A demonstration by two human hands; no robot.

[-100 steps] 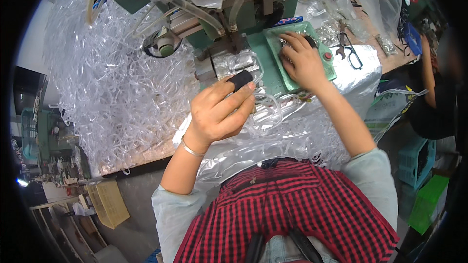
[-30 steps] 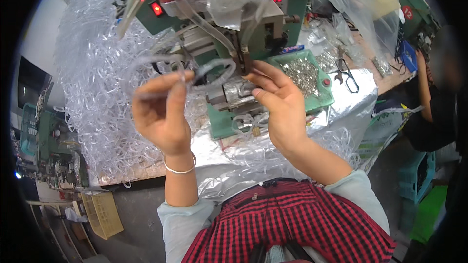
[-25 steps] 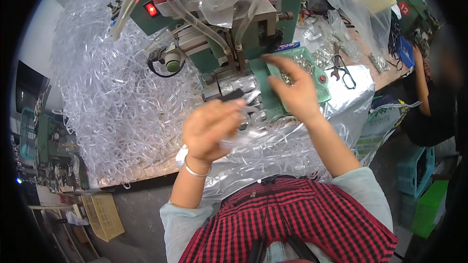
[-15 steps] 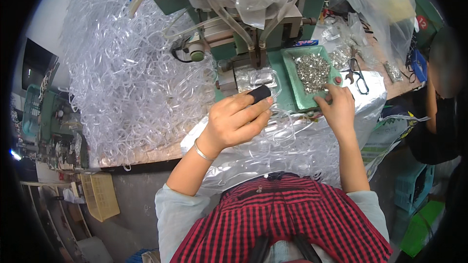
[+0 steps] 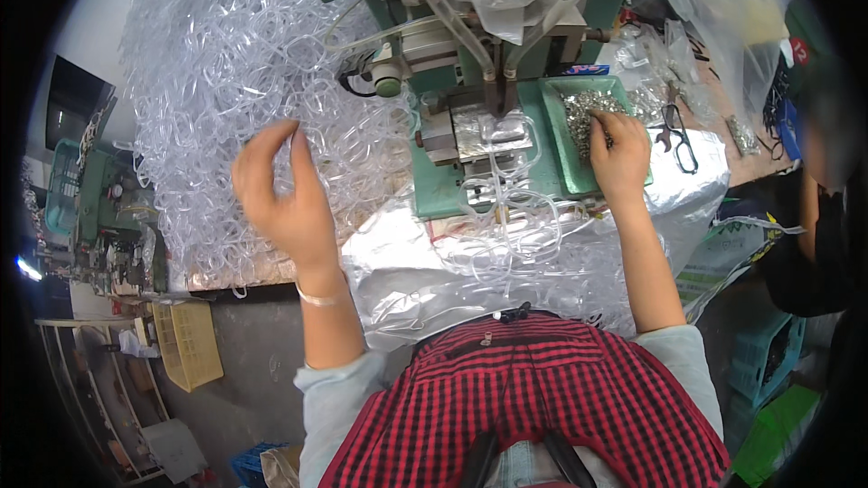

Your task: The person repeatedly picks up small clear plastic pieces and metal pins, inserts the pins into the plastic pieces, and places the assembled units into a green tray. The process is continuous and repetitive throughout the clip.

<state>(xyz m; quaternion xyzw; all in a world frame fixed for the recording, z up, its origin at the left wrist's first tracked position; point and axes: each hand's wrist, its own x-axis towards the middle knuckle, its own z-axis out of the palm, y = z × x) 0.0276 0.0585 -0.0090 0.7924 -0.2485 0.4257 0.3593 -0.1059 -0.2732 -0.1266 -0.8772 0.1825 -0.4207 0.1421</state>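
Note:
My left hand [image 5: 282, 194] is over the large pile of clear plastic loops [image 5: 208, 81] on the left. Its thumb and forefinger come together in a pinch; whatever is between the tips cannot be made out. My right hand [image 5: 620, 159] reaches into a green tray [image 5: 583, 183] of small shiny metal pieces [image 5: 579, 113]. Its fingers are curled down among the pieces, and what they grip is hidden. Between the hands stands a green bench machine [image 5: 438, 192]. Clear tubing [image 5: 533, 149] lies across its foil-covered work plate [image 5: 470, 134], under two close-set upright metal parts.
More clear loops [image 5: 506, 258] lie on silver foil at the table's front edge, against my checked apron. Black-handled scissors [image 5: 685, 149] and a wrench [image 5: 665, 133] rest right of the tray. Another person's arm [image 5: 807, 226] shows at the far right. A yellow crate [image 5: 187, 343] stands lower left.
My left hand has left the machine's front and moved left over the pile. My right hand has shifted from the tray's near edge into the metal pieces. The view has shifted slightly.

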